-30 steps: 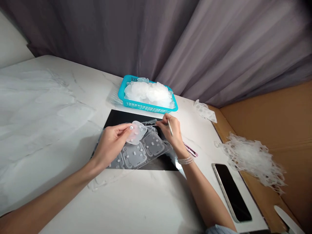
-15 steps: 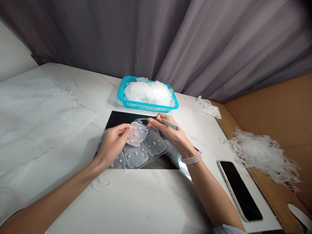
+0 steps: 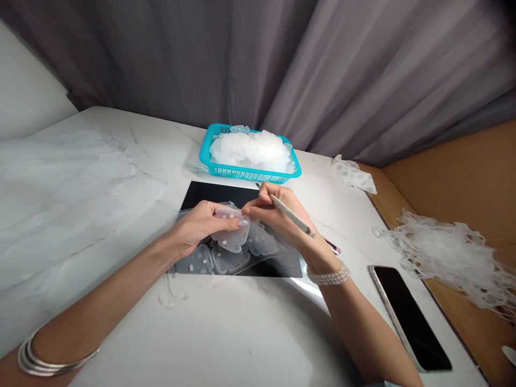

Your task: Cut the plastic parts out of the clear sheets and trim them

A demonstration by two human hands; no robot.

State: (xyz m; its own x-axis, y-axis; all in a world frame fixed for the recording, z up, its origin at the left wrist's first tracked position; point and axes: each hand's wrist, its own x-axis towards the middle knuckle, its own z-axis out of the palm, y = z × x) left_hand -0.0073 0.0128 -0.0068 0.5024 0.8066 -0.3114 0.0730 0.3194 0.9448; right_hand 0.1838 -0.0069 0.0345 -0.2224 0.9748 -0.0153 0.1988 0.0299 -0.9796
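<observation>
Translucent moulded plastic piece [image 3: 229, 228] is pinched in the left hand [image 3: 197, 226], fingers and thumb pressed together around it. It is held just above a moulded sheet of similar frosted material [image 3: 266, 244], which lies on a black panel [image 3: 213, 193]. The right hand [image 3: 274, 207] pinches a slim pen-like tool [image 3: 292, 217] between thumb and fingers, and its fingertips touch the near end of the piece. Both hands meet over the panel, which lies on a white marble-patterned table [image 3: 242, 333]. Just beyond it stands a turquoise plastic basket [image 3: 242, 174] heaped with frosted pieces [image 3: 252, 150]. To the right lie a smartphone [image 3: 409, 317], face up, and a lacy white scrap pile [image 3: 443, 258], with a smaller scrap [image 3: 352, 174] farther back. Sheer white cloth [image 3: 60, 188] covers the table's left side.
</observation>
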